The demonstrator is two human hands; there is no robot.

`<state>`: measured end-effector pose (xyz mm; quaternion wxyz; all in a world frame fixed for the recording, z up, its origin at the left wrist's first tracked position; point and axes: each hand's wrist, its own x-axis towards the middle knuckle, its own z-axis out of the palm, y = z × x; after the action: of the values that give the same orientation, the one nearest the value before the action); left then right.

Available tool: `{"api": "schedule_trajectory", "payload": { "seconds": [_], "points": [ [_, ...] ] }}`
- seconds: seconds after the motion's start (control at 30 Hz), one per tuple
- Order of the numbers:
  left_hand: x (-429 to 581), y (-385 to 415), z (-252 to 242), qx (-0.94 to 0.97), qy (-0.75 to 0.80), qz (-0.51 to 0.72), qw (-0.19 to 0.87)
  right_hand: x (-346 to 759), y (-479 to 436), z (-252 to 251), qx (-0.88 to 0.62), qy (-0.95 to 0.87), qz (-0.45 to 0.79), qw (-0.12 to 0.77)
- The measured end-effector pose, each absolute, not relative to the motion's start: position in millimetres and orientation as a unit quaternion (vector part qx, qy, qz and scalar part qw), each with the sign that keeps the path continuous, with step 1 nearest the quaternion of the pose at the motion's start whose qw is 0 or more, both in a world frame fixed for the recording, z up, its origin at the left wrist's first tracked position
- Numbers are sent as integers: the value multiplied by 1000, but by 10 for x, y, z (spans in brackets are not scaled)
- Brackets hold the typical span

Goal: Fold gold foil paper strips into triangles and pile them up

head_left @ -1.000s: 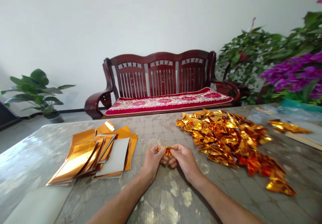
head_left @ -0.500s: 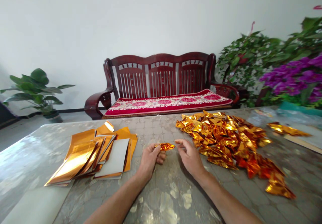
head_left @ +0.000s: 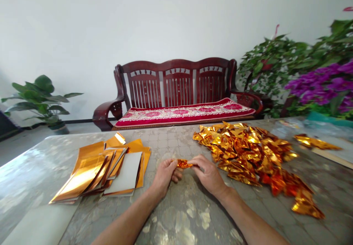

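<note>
Between my hands is a small folded gold foil paper ingot [head_left: 183,163], shiny and pointed at its ends. My left hand [head_left: 164,175] pinches its left end between thumb and fingers. At the other end, my right hand [head_left: 206,173] pinches the right tip. Both hands are just above the patterned table [head_left: 176,215]. A heap of folded gold foil pieces [head_left: 239,146] lies to the right of my right hand. On my left is a loose stack of flat gold foil paper sheets [head_left: 91,168], one of them with its pale back [head_left: 124,173] facing up.
Behind the table stands a dark red wooden bench [head_left: 178,87] with a red patterned cushion [head_left: 187,112]. A potted plant [head_left: 44,98] is at the far left. Purple flowers [head_left: 322,83] and clear plastic [head_left: 288,127] are at the right, near a lone foil piece [head_left: 317,142].
My right hand has moved left and closed on the right tip of the foil ingot; before, its fingers were apart from it. My left hand keeps its hold.
</note>
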<state>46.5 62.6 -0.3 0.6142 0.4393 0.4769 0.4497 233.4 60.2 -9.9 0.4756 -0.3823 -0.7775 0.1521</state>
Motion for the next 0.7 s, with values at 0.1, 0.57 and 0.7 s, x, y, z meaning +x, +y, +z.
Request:
{"api": "schedule_trajectory", "payload": {
  "seconds": [0.1,0.57,0.7],
  "points": [
    [410,652,-31,484,476,421,602,2353,605,-107,-387,-774,149,478],
    [242,793,-29,418,412,517,623,2419,617,-113,-393,-768,183,471],
    [203,801,9,477,411,534,564,2408,608,-102,-388,-768,213,464]
  ]
}}
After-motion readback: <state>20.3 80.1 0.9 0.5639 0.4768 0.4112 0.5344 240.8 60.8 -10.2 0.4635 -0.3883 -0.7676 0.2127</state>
